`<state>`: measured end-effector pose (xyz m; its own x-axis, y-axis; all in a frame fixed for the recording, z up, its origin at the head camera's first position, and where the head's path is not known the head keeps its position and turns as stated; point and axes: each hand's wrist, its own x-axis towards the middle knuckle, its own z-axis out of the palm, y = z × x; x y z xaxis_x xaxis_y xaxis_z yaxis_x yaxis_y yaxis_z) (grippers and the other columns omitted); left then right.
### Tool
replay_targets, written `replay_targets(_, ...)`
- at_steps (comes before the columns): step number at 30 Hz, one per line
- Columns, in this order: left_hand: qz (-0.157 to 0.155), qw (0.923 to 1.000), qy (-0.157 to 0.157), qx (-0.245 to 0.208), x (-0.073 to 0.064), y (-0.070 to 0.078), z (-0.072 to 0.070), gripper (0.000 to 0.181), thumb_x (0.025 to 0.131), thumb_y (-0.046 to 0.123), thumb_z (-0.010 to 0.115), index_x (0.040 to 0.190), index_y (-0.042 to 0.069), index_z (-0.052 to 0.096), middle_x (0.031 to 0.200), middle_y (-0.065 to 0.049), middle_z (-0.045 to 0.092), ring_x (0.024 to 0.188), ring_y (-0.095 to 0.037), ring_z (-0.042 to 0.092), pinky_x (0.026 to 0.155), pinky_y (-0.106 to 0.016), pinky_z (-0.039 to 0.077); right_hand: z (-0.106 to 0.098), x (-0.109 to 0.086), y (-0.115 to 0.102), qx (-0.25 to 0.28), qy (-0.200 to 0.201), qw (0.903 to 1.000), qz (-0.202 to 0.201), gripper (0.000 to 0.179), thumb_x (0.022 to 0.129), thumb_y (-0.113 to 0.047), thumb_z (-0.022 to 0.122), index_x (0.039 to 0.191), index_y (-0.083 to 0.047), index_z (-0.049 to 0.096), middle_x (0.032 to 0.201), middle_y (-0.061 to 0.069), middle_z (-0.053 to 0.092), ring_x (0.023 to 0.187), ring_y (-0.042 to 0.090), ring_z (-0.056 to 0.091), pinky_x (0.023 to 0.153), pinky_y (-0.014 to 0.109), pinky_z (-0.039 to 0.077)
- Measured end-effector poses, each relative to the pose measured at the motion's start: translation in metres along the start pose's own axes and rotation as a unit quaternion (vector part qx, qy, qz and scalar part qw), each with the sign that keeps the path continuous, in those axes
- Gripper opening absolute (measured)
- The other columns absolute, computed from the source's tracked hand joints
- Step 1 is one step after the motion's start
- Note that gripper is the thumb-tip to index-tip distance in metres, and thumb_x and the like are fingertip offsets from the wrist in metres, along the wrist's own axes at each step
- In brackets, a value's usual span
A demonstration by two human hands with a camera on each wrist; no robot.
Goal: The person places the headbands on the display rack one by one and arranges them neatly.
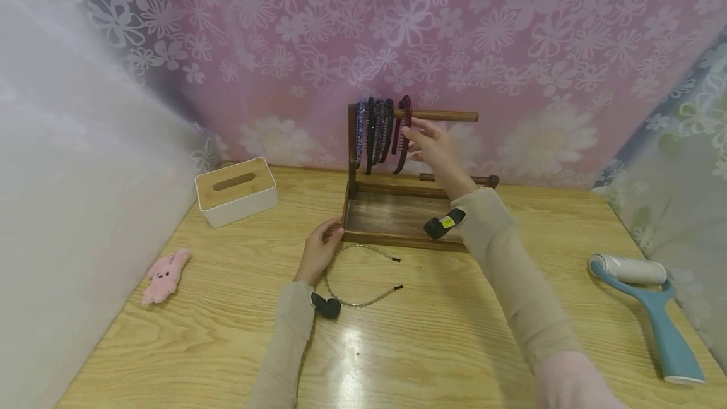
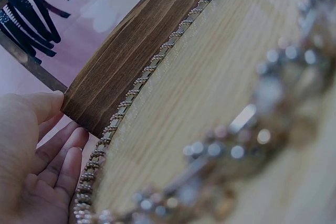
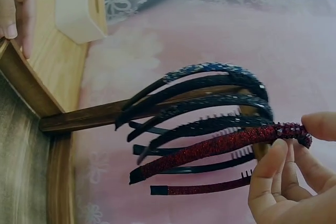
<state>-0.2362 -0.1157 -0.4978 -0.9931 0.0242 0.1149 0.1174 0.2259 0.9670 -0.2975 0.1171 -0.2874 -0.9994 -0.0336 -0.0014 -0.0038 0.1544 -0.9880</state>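
Note:
My right hand pinches a dark red glittery headband between thumb and fingers at the top of its curve, on the upper bar of a brown wooden stand. Further along that bar hang several dark headbands, some with blue sparkle and small teeth. My left hand rests at the front left corner of the stand's tray, thumb on the corner and fingers loosely bent along its side. Just in front of the tray lies a beaded headband with black tips, close beside the left hand.
A white tissue box with a wooden lid stands left of the stand. Nearer the left table edge lies a pink plush toy. At the right is a blue-handled lint roller. A flowered curtain hangs behind.

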Motion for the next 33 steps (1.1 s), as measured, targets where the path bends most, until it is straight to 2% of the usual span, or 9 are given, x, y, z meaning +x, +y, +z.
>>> replay_targets(5, -0.001, 1.0, 0.002, 0.002, 0.0, 0.0, 0.0, 0.038, 0.1, 0.018, 0.057, 0.135, 0.006, 0.056, 0.128, -0.016, 0.062, 0.116, -0.03, 0.058, 0.104, -0.044, 0.046, 0.009, 0.006, 0.005, -0.006, -0.001, 1.0, 0.006, 0.048, 0.099, -0.03, 0.057, 0.144, -0.015, 0.048, 0.11, -0.004, 0.057, 0.082, 0.009, 0.055, 0.073, 0.02, 0.051)
replay_targets(11, 0.001, 1.0, 0.004, 0.001, 0.001, 0.0, 0.001, 0.037, 0.099, 0.018, 0.057, 0.135, 0.006, 0.057, 0.127, -0.017, 0.063, 0.115, -0.031, 0.059, 0.103, -0.044, 0.047, 0.012, 0.004, 0.01, -0.014, -0.001, 0.9999, 0.008, 0.051, 0.099, -0.032, 0.057, 0.146, -0.015, 0.046, 0.103, -0.004, 0.057, 0.084, 0.011, 0.055, 0.075, 0.02, 0.051)
replay_targets(18, 0.002, 1.0, 0.004, -0.002, 0.001, -0.002, 0.0, 0.037, 0.099, 0.019, 0.057, 0.135, 0.007, 0.057, 0.128, -0.017, 0.062, 0.116, -0.031, 0.059, 0.104, -0.045, 0.047, 0.009, 0.0, 0.017, -0.056, -0.018, 0.9982, 0.006, 0.052, 0.099, -0.036, 0.056, 0.146, -0.017, 0.045, 0.131, 0.01, 0.057, 0.091, 0.013, 0.056, 0.081, 0.024, 0.053)
replay_targets(20, 0.002, 1.0, 0.002, -0.003, 0.001, -0.002, -0.001, 0.038, 0.099, 0.019, 0.058, 0.135, 0.007, 0.057, 0.128, -0.017, 0.062, 0.116, -0.031, 0.058, 0.104, -0.045, 0.047, 0.007, -0.001, 0.02, -0.063, -0.023, 0.9977, 0.004, 0.052, 0.099, -0.036, 0.056, 0.146, -0.017, 0.045, 0.134, 0.011, 0.057, 0.092, 0.012, 0.056, 0.081, 0.025, 0.052)
replay_targets(28, -0.002, 1.0, 0.005, -0.001, 0.001, -0.001, -0.001, 0.037, 0.1, 0.018, 0.057, 0.135, 0.006, 0.057, 0.127, -0.016, 0.062, 0.116, -0.03, 0.059, 0.104, -0.043, 0.047, 0.0, -0.008, 0.036, -0.042, -0.036, 0.9985, 0.008, 0.049, 0.098, -0.029, 0.057, 0.144, -0.014, 0.048, 0.115, 0.0, 0.059, 0.087, 0.01, 0.054, 0.078, 0.021, 0.049)
replay_targets(33, -0.002, 1.0, 0.006, 0.0, 0.0, 0.0, 0.0, 0.037, 0.099, 0.016, 0.057, 0.135, 0.006, 0.057, 0.128, -0.016, 0.062, 0.116, -0.03, 0.059, 0.104, -0.043, 0.047, -0.007, -0.018, 0.049, -0.046, -0.052, 0.9976, 0.007, 0.045, 0.1, -0.025, 0.054, 0.143, -0.011, 0.049, 0.107, -0.001, 0.057, 0.083, 0.008, 0.053, 0.077, 0.02, 0.051)
